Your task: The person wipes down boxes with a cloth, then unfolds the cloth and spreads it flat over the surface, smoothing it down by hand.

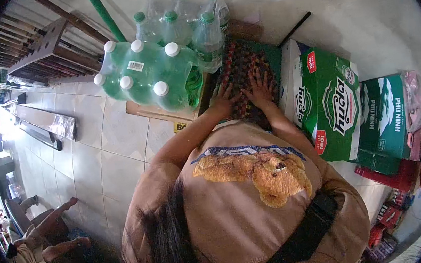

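Observation:
My left hand (222,100) lies flat with its fingers apart on a red-and-black patterned surface (242,57). Beside it, my right hand (259,88) rests on the same surface, fingers spread. Whether this is a cloth, a mat or the top of a packed case, I cannot tell. To the left of my hands stands a shrink-wrapped pack of green bottles (149,68) with white caps. Behind that is a group of clear bottles (207,38) with green caps. A green and white Huda carton (334,102) stands close to the right of my right hand.
A dark green Phu Ninh carton (387,106) stands at the right, with a plastic-wrapped pink bundle (420,91) next to it. A wooden rack (53,50) is at the upper left. Another person's bare legs (62,223) show at the lower left, over the tiled floor (86,161).

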### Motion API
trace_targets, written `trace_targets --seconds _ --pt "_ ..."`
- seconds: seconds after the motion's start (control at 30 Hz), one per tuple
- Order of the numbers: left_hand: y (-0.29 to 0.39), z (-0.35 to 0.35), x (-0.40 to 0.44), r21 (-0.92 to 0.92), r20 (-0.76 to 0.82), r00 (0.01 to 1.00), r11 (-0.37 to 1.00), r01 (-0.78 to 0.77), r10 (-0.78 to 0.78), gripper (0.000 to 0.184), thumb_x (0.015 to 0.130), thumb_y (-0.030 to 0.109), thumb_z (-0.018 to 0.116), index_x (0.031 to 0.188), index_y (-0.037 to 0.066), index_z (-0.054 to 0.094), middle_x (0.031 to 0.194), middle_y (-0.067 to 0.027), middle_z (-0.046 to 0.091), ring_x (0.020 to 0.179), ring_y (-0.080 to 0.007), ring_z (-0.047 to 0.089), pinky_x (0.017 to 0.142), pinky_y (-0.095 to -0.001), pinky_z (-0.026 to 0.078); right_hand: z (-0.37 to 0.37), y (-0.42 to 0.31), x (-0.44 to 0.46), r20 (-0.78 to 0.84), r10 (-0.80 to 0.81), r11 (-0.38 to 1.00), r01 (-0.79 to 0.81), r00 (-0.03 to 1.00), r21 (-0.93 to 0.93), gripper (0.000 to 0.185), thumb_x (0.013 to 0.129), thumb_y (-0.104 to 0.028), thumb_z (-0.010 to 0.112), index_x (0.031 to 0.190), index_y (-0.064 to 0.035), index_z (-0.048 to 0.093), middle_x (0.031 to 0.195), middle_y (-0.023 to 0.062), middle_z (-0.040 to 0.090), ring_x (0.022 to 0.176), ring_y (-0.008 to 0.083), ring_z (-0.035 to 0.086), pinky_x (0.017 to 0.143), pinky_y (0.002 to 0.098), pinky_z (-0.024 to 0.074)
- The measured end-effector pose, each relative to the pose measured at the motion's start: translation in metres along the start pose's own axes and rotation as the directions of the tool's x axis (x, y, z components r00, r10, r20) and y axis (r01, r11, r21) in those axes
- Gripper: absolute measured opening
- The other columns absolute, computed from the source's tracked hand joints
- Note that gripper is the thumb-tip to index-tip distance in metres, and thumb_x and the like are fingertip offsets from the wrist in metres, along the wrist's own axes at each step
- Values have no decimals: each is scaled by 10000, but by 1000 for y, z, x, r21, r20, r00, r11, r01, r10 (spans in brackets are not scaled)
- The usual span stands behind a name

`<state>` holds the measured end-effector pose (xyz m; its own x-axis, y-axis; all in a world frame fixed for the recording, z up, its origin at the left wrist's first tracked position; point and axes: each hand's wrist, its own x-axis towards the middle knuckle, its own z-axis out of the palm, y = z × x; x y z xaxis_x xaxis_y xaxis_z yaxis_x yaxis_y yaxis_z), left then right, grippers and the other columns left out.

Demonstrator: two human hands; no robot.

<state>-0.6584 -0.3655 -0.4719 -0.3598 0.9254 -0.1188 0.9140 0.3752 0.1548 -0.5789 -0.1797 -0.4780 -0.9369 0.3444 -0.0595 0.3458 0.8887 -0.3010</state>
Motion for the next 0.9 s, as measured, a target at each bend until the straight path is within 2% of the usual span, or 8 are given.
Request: trace_targets --seconds 0.17,0.6,0.67,0.73,0.77,0.8,0.83,0.9 --pt "0 7 3 -48 -40 999 999 16 -18 556 844 264 510 1377 310 361 1453 -207 232 1330 -448 203 1052 -557 240 1 -2 1 -9 10 989 -11 1000 -147 811 822 -641 433 1459 -265 101 1525 69 -21 1383 367 -37 1056 617 48" --pt "2 -7 0 -44 -6 1000 999 17 -17 541 855 252 502 1371 340 363 1480 -167 194 1347 -409 192 1065 -517 247 -7 -6 3 103 62 987 -46 993 -152 836 831 -656 406 1461 -268 17 1525 45 -62 1383 364 -53 1062 606 48" --pt "4 -9 0 -51 35 999 998 38 -36 539 855 265 506 1369 343 364 1481 -163 193 1351 -404 186 1066 -516 246 -2 -3 2 29 25 992 -22 999 -123 942 779 -669 488 1463 -229 13 1526 45 -46 1384 360 -56 1063 598 57" --pt "4 0 0 98 4 997 992 76 -77 802 731 407 678 1403 417 241 1504 -141 122 1373 -363 140 1079 -494 196 0 -2 3 -45 61 998 -63 997 -30 1011 731 -683 535 1464 -200 34 1525 62 -26 1384 360 -41 1060 599 62" --pt "4 4 1 102 3 997 992 79 -80 802 731 407 678 1403 417 241 1504 -141 122 1373 -363 140 1079 -494 196 1 -1 4 -113 105 993 -98 988 66 1080 682 -697 581 1464 -172 54 1524 80 -6 1385 360 -26 1058 599 68" --pt "8 -15 -2 1 80 991 995 104 -104 765 755 407 648 1401 423 239 1503 -141 124 1372 -360 144 1081 -499 184 1 -1 3 -117 100 993 -92 988 69 1080 682 -697 581 1464 -172 54 1524 80 -6 1385 360 -26 1058 599 68" --pt "10 -25 -4 -95 156 980 986 138 -123 728 779 408 618 1399 430 238 1503 -141 126 1372 -356 149 1082 -504 171 0 -1 3 -209 98 989 -71 973 132 1128 643 -681 631 1461 -152 63 1517 116 15 1383 364 -4 1062 587 74" --pt "11 -7 -3 -61 122 979 983 172 -163 693 794 407 594 1394 434 249 1501 -138 138 1372 -352 154 1085 -506 159 -2 -2 3 -301 86 979 -25 950 201 1177 604 -664 682 1459 -132 72 1510 152 36 1381 368 19 1066 576 81"
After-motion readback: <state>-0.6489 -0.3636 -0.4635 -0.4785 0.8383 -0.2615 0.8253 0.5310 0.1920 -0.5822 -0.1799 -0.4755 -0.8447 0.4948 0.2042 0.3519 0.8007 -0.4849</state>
